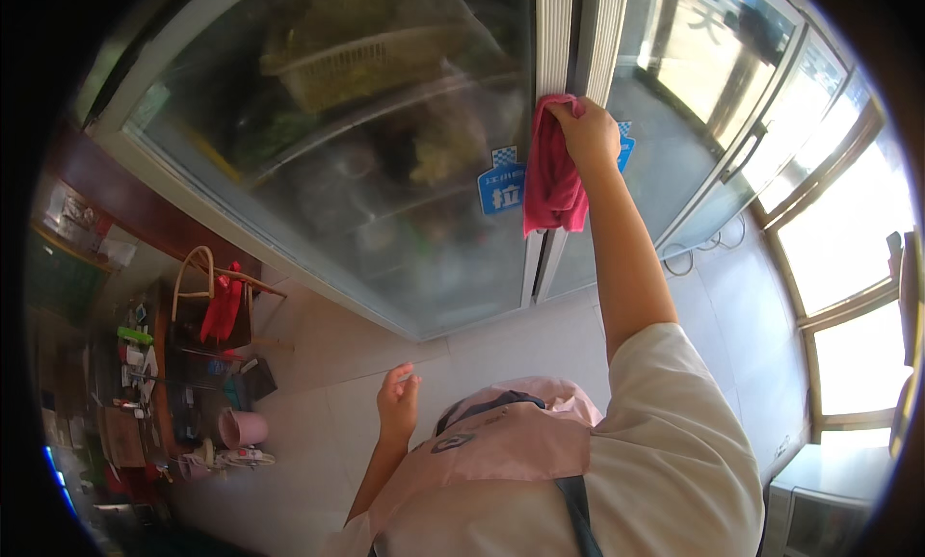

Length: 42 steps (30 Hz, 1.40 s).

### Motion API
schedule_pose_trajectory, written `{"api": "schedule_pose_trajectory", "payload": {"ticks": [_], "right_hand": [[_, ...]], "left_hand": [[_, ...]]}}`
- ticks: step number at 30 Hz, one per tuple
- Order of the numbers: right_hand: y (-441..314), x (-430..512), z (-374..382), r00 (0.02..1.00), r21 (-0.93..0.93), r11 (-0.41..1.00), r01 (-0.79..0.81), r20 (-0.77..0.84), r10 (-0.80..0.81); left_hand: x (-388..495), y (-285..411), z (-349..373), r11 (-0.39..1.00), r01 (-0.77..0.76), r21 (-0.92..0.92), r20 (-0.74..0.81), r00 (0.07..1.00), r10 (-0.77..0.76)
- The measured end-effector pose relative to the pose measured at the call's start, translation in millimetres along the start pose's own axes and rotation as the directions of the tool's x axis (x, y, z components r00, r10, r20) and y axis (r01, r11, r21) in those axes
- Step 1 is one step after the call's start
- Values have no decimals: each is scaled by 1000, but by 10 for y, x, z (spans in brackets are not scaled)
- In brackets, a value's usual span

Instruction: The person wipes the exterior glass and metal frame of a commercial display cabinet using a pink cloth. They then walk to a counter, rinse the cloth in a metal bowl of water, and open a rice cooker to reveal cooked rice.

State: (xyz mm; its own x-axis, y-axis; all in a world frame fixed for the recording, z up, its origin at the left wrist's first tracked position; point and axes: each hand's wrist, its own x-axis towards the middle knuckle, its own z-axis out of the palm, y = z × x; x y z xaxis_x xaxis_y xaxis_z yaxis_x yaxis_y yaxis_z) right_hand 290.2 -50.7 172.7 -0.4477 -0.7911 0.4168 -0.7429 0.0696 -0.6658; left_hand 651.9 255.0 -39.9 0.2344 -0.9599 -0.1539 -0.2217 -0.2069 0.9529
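Observation:
My right hand point(594, 134) reaches up with a folded pink cloth point(553, 174) gripped between thumb and fingers. The cloth hangs down against the pale ribbed door frame point(553, 36), where two glass doors meet. A blue sticker with writing point(501, 188) is on the left glass door point(433, 261), beside the cloth; another is partly hidden behind my right hand. Through the left glass a yellowish plastic basket point(340, 69) shows on a shelf, blurred. My left hand point(399, 398) hangs low at my side over the floor, fingers loosely bent and holding nothing.
At the left are a wooden chair point(194, 282) with red cloth on it, a cluttered desk point(162, 369) and a pink bin point(243, 428). Bright windows point(853, 232) line the right side. A white cabinet point(831, 470) stands at the lower right, and cables point(679, 261) lie near the wall.

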Motion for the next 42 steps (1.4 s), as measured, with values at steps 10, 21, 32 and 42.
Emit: {"api": "schedule_pose_trajectory", "payload": {"ticks": [10,21,32,42], "right_hand": [[79,-171,13,988,-287,953,96,143,-56],[-49,90,62,993,126,990,64,-104,-51],[235,-14,18,950,-207,967,150,302,-83],[-143,160,-200,940,665,671,329,-302,-161]], "left_hand": [[318,173,115,1000,7,11,46,999,-8],[503,236,179,993,95,-72,-107,989,-102],[577,472,535,986,66,-154,-32,997,-72],[314,214,234,971,138,-195,-197,964,-177]]}}
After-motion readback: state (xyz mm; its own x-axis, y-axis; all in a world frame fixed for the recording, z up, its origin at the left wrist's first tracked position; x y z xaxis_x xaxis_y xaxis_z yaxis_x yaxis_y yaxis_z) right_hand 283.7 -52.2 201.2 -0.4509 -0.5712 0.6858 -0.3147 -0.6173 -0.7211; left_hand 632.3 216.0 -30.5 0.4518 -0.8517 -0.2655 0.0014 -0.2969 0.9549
